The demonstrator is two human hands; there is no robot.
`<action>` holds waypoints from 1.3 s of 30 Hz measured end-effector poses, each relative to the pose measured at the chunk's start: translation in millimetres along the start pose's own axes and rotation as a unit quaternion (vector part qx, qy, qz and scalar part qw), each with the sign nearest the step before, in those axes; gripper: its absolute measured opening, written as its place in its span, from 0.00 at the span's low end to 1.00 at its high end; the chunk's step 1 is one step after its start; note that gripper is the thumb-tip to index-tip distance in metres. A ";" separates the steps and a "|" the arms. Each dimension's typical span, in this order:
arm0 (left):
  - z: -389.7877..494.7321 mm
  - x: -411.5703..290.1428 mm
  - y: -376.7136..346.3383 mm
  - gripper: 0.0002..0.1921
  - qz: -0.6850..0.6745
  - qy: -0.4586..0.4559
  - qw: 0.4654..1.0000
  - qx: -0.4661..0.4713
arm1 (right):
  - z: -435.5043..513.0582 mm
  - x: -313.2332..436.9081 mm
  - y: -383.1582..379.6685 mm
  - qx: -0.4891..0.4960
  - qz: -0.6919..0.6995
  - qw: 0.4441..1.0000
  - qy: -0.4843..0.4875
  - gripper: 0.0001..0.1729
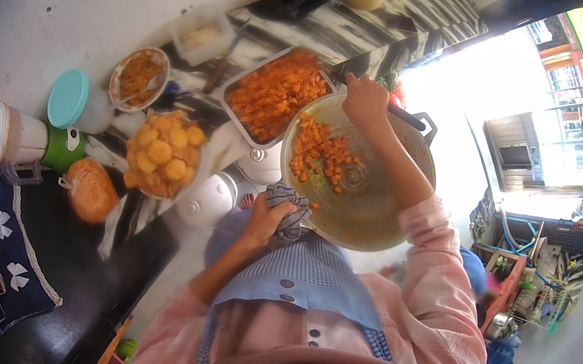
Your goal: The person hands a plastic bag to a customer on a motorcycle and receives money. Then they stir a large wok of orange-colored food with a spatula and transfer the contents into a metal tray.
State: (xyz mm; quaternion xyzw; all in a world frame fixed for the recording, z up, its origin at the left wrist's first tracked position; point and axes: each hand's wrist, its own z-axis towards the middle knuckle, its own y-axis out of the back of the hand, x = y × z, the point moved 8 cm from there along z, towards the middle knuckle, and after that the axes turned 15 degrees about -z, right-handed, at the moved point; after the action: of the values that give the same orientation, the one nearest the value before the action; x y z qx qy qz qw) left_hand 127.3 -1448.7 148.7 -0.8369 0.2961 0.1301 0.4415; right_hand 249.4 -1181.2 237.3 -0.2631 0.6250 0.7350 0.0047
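Observation:
My left hand (264, 220) grips a checked cloth (291, 213) at the near rim of a wide metal wok (376, 217); the handle under the cloth is hidden. The wok hangs in front of my apron, beside the counter, with its far side by a rectangular tray (237, 122). Small orange cubes (324, 153), perhaps diced carrot, lie on the wok's tray side. A heap of similar cubes (278, 98) fills the tray. My right hand (364, 102) holds a utensil by its black handle (407, 117). Its working end, over the tray's corner, is blurred.
Along the counter stand a bowl of round yellow pieces (166, 155), a bowl of brown-orange paste (138, 79), a turquoise-lidded jar (68, 99), and a plastic tub (203, 36). White lidded containers (208, 200) sit below the edge. A tied bag (92, 192) lies near a dark cooktop (88, 259).

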 end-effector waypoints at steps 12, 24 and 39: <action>-9.0 -4.5 -0.9 0.16 0.027 -0.005 0.999 -0.016 | -34.1 12.5 -19.9 0.072 0.106 0.991 -0.050 0.28; -12.4 5.9 -1.1 0.18 0.002 0.016 1.000 -0.013 | -32.3 12.5 -18.9 -0.025 0.128 0.989 -0.065 0.25; -11.3 8.0 -1.3 0.14 0.010 0.006 1.000 -0.007 | -36.4 8.9 -33.6 0.089 0.103 0.989 -0.052 0.28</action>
State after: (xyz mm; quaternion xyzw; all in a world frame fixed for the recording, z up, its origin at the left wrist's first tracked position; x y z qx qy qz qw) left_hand 133.9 -1460.4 152.2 -0.8380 0.3062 0.1316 0.4322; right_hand 266.9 -1210.2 200.1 -0.1571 0.7109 0.6854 -0.0152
